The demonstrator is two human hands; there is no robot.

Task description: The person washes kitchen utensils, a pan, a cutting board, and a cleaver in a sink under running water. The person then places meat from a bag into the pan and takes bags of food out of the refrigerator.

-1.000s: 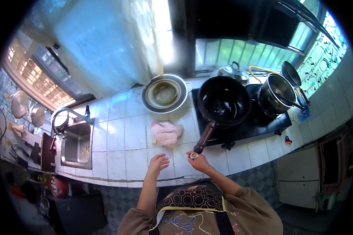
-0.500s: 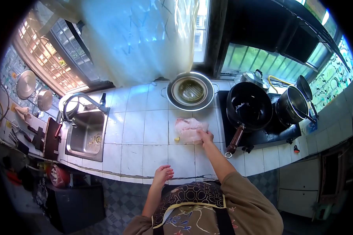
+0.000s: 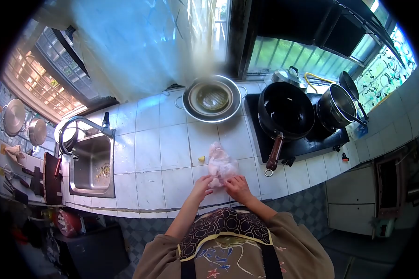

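Brown top (image 3: 305, 244); yellow-edged dark apron (image 3: 226, 223) with hexagon pattern

The pink package (image 3: 223, 165) has shifted toward the front of the counter (image 3: 174, 188), away from the yellow piece (image 3: 201, 159), and the left hand (image 3: 202, 187) has joined the right hand (image 3: 238, 188) at its near end.

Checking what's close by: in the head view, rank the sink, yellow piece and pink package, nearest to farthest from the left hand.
1. Pink package, just ahead and right of the left hand.
2. Yellow piece, on the counter ahead.
3. Sink, well off to the left.
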